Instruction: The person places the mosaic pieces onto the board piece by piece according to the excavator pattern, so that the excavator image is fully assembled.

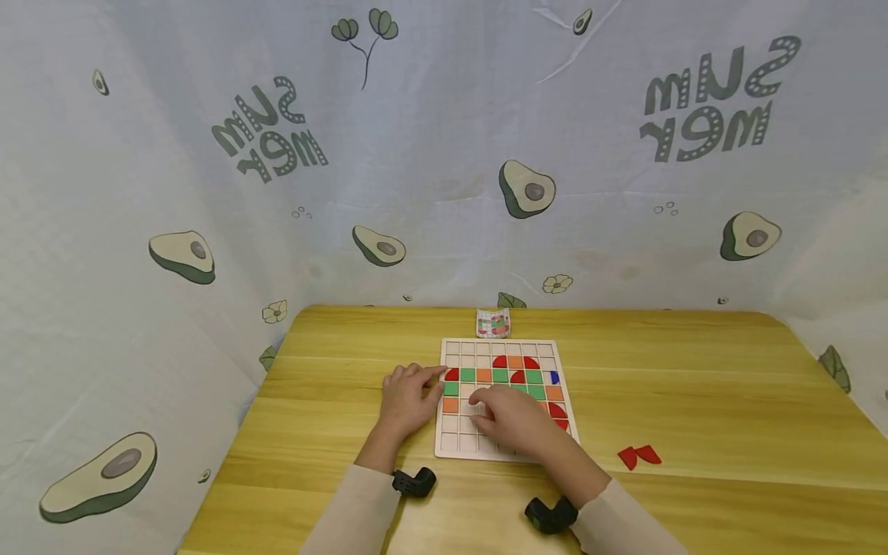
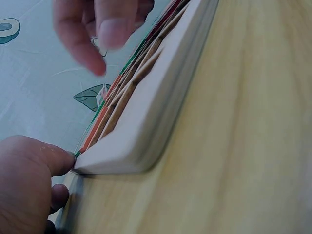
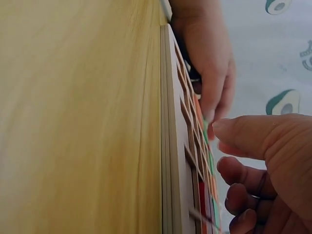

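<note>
A square wooden grid board point(image 1: 458, 445) lies on the table, with red quarter-round, green and orange square pieces in several cells. My left hand point(image 1: 405, 401) is at its left edge, fingers reaching to the rim beside a red piece point(image 1: 452, 375). In the left wrist view, the left thumb point(image 2: 61, 162) touches the board's corner near a green piece. Over the middle of the board hovers my right hand point(image 1: 512, 416), hiding some cells. Its thumb point(image 3: 239, 131) and curled fingers stand apart in the right wrist view, with nothing visible between them.
Two loose red pieces point(image 1: 638, 456) lie on the table point(image 1: 701, 385) right of the board. A small patterned card point(image 1: 493, 324) stands behind the board. One blue piece point(image 1: 554, 378) sits near the board's right edge. A printed curtain point(image 1: 444, 154) hangs beyond the table.
</note>
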{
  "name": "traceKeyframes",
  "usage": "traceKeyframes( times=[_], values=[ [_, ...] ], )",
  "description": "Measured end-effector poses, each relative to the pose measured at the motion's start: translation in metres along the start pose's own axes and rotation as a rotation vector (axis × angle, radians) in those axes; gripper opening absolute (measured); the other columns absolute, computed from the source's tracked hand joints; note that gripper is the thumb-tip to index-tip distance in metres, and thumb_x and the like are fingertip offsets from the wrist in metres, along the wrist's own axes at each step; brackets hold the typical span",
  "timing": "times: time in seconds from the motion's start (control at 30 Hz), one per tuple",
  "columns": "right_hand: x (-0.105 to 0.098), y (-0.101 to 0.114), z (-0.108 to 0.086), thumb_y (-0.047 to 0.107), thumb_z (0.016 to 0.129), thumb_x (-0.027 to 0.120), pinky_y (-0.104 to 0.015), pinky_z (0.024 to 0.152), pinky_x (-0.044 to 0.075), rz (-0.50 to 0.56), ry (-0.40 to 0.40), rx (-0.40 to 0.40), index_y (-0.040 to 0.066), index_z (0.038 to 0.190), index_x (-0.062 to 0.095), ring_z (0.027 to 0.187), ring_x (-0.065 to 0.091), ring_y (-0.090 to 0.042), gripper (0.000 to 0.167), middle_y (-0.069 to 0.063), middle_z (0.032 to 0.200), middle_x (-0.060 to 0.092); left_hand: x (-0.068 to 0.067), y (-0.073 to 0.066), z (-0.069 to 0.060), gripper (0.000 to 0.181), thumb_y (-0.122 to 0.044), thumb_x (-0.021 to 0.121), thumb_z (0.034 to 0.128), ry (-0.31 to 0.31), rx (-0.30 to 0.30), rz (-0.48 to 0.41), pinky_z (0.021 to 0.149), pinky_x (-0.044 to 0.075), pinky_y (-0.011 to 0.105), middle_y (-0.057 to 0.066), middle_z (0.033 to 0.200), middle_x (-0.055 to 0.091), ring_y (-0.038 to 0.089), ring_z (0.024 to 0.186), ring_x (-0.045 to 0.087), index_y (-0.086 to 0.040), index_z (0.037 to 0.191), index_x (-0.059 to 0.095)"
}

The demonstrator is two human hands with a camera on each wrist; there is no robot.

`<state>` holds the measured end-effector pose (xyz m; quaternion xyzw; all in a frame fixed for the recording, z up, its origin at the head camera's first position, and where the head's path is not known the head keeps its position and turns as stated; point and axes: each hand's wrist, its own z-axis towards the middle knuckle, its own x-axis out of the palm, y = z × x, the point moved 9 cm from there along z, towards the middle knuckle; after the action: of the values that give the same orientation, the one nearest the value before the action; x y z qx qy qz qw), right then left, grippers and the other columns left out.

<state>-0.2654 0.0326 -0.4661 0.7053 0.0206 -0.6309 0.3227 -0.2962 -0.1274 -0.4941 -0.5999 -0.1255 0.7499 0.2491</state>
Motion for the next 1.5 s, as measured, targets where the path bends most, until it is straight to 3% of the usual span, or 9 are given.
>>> traceKeyframes(
  times=[0.13,0.37,0.43,0.6,0.83,1.03,1.2,1.33,1.5],
  values=[
    [-0.008,-0.015,-0.017,0.027,0.092,0.076,-0.027,0.068,0.043,-0.016,-0.021,0.038,0.018,0.111,0.074,0.072,0.048,-0.006,0.021,0.013,0.076,0.056,0.002,0.003,0.0,0.032,-0.033,0.063,0.0988,0.003,-0.012,-0.002,0.079,0.029,0.034,-0.006,0.089,0.062,0.014,0.084,0.045,-0.03,0.129,0.072],
    [-0.026,-0.045,-0.049,0.027,0.09,0.077,-0.041,0.088,0.055,-0.067,-0.06,0.059,0.017,0.111,0.075,0.094,0.063,-0.015,0.024,0.004,0.105,0.074,-0.001,0.002,0.0,0.032,-0.031,0.063,0.0985,-0.004,-0.012,-0.01,0.08,0.03,0.034,-0.005,0.091,0.063,0.015,0.086,0.047,-0.029,0.13,0.072],
    [-0.031,-0.054,-0.057,0.027,0.091,0.077,-0.035,0.08,0.054,-0.072,-0.062,0.061,0.017,0.11,0.075,0.086,0.061,-0.013,0.022,0.006,0.095,0.071,-0.002,0.002,0.0,0.032,-0.031,0.063,0.0986,0.0,-0.015,-0.013,0.079,0.03,0.034,-0.005,0.092,0.064,0.015,0.085,0.046,-0.029,0.13,0.072],
    [-0.042,-0.079,-0.076,0.026,0.091,0.076,-0.024,0.062,0.038,-0.022,-0.038,0.122,0.016,0.108,0.074,0.067,0.045,-0.007,0.02,0.009,0.073,0.052,-0.002,0.004,0.0,0.033,-0.033,0.062,0.099,0.009,-0.033,-0.014,0.08,0.03,0.034,-0.004,0.096,0.066,0.015,0.086,0.047,-0.03,0.131,0.071],
    [-0.052,-0.115,-0.103,0.028,0.094,0.073,-0.025,0.061,0.037,0.016,-0.01,0.225,0.012,0.114,0.072,0.066,0.045,-0.006,0.026,0.008,0.075,0.053,-0.002,0.004,-0.001,0.033,-0.033,0.063,0.0986,-0.001,-0.035,-0.013,0.08,0.029,0.034,-0.004,0.096,0.067,0.014,0.086,0.046,-0.03,0.13,0.071],
    [-0.058,-0.138,-0.126,0.016,0.095,0.069,-0.024,0.062,0.039,0.091,0.046,0.2,0.013,0.115,0.071,0.067,0.043,-0.002,0.02,0.006,0.079,0.053,-0.001,0.001,-0.001,0.033,-0.034,0.063,0.0985,-0.004,-0.017,-0.017,0.079,0.029,0.034,-0.004,0.095,0.066,0.014,0.084,0.046,-0.031,0.13,0.071],
    [-0.063,-0.15,-0.141,0.002,0.091,0.067,-0.022,0.063,0.039,0.112,0.08,0.132,0.015,0.114,0.071,0.07,0.04,0.002,0.027,0.005,0.084,0.052,0.0,0.001,0.0,0.033,-0.034,0.063,0.0986,0.002,-0.014,-0.013,0.08,0.029,0.034,-0.005,0.094,0.065,0.014,0.085,0.046,-0.031,0.13,0.071],
    [-0.062,-0.153,-0.145,0.004,0.09,0.07,-0.022,0.064,0.039,0.108,0.094,0.082,0.016,0.113,0.071,0.072,0.039,0.003,0.026,0.006,0.085,0.052,0.001,0.001,-0.001,0.033,-0.035,0.063,0.0987,-0.001,-0.017,-0.01,0.08,0.029,0.034,-0.005,0.095,0.066,0.014,0.085,0.046,-0.031,0.13,0.071],
    [-0.062,-0.152,-0.143,0.012,0.089,0.075,-0.023,0.063,0.039,0.081,0.074,0.111,0.018,0.105,0.071,0.071,0.04,0.002,0.018,0.006,0.082,0.051,0.001,0.001,-0.002,0.033,-0.034,0.063,0.0985,-0.005,-0.02,-0.013,0.081,0.03,0.035,-0.004,0.095,0.066,0.015,0.086,0.047,-0.03,0.13,0.071]
  ],
)
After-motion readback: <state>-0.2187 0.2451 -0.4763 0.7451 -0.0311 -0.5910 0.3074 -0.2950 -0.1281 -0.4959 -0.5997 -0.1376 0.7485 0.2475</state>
